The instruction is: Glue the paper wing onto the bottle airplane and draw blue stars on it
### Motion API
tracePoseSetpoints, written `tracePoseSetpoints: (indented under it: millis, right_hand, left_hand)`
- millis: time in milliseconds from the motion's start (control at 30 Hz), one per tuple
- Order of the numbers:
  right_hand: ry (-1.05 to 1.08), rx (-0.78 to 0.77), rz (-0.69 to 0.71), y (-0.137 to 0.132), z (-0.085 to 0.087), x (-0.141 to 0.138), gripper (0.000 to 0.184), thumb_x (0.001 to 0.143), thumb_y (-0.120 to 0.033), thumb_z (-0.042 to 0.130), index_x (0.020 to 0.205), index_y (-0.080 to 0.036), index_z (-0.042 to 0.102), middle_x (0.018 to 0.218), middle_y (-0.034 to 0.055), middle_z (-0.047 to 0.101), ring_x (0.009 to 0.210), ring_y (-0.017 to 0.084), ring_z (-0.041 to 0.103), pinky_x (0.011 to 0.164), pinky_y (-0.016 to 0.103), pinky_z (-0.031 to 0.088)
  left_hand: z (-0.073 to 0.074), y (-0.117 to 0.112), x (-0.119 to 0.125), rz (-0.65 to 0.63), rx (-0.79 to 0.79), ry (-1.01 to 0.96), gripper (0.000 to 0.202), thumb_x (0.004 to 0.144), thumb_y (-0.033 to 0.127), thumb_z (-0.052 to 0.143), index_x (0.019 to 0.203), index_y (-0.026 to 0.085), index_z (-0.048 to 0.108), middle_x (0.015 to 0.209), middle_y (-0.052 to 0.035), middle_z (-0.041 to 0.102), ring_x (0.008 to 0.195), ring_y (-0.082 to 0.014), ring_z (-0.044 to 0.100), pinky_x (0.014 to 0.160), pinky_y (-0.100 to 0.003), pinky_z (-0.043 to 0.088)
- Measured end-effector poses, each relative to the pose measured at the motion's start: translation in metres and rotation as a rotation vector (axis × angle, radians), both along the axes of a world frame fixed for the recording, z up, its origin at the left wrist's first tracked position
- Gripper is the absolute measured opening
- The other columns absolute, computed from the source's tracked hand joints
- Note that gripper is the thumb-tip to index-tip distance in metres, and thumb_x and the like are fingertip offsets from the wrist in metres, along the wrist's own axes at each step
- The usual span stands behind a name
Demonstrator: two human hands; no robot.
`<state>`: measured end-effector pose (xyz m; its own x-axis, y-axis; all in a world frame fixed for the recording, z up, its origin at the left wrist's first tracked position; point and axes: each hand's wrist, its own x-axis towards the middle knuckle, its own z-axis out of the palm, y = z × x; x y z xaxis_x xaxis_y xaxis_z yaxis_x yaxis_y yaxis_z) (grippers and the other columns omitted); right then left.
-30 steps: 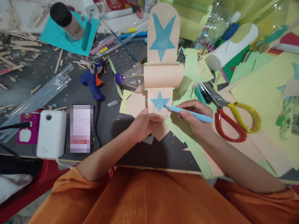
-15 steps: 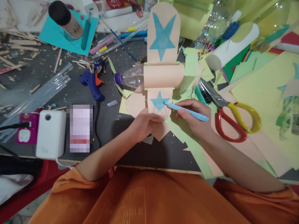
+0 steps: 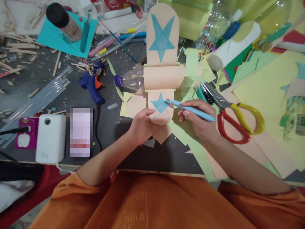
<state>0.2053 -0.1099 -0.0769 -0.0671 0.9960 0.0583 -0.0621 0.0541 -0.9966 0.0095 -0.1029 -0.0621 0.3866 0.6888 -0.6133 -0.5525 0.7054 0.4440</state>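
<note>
A plastic bottle [image 3: 132, 79] with a purple cap lies on its side, wrapped in peach paper. Two rounded paper wings stick out from it. The far wing [image 3: 175, 28] bears a blue star. On the near wing [image 3: 152, 93] the star is blue in its upper part, while its two lower points are only outlined. My left hand [image 3: 144, 127] grips this wing's near edge, thumb on top and the other fingers underneath. Between the fingers of my right hand [image 3: 196, 116] is a light blue marker [image 3: 199, 113], its tip at or just above the star's right point.
Scissors [image 3: 238, 117] with red and yellow handles lie right of my right hand, among paper sheets. A blue glue gun [image 3: 92, 89], a phone [image 3: 79, 133] and a white power bank [image 3: 50, 138] are on the left. A white paper tube [image 3: 234, 46] and wood scraps [image 3: 22, 46] lie farther back.
The marker's tip has shifted slightly up from the star's middle to its right point. My left thumb has drawn back left, baring more of the wing's lower edge. The view has shifted slightly.
</note>
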Motion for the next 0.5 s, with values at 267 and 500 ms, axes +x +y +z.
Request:
tracePoseSetpoints:
  millis: [267,500]
  right_hand:
    - [0.018,-0.090,0.068,-0.0054,0.0072,-0.0062,0.030,0.086,-0.055,0.080,0.096,-0.027,0.078,0.076,0.0002,0.077,0.057,0.014,0.068,0.056,0.030,0.061]
    - [-0.020,-0.095,0.107,-0.0082,0.0071,-0.0070,0.026,0.087,-0.048,0.081,0.097,-0.024,0.076,0.084,0.0019,0.080,0.065,0.014,0.073,0.061,0.029,0.064]
  left_hand:
    - [-0.0033,0.0006,-0.0005,-0.040,0.050,0.027,0.020,0.087,0.032,0.067,0.091,0.015,0.078,0.093,-0.0062,0.078,0.095,-0.0228,0.070,0.093,-0.032,0.049]
    - [-0.0014,0.0019,0.0025,-0.082,0.185,0.045,0.021,0.082,0.040,0.077,0.075,0.021,0.078,0.085,-0.0034,0.077,0.089,-0.0224,0.068,0.091,-0.032,0.050]
